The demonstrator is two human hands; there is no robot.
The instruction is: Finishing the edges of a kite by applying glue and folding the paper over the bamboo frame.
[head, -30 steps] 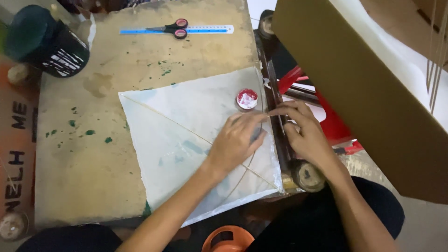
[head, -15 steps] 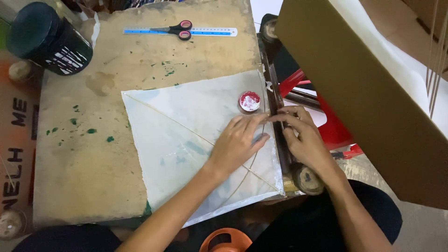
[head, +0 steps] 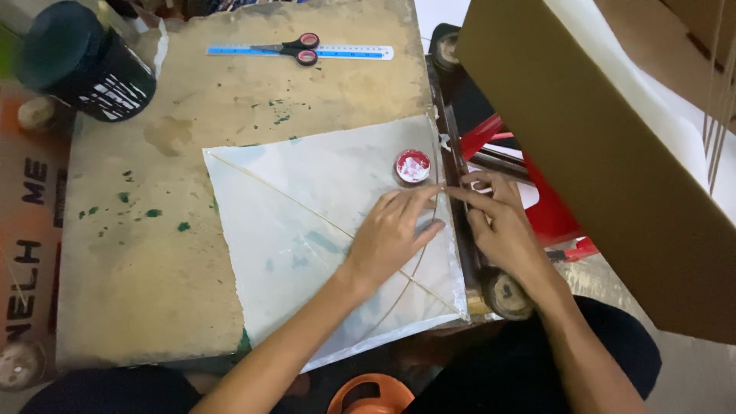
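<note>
Pressing hands (head: 391, 238) (head: 502, 226) hold kite (head: 307, 230) (spine diagonal).

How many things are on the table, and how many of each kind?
Pale paper sheets: 1
Small round red tubs: 1
Scissors: 1
Blue rulers: 1
Dark jars: 1
Total: 5

The left hand lies flat on the sheet; the right hand pinches at its edge.
</note>
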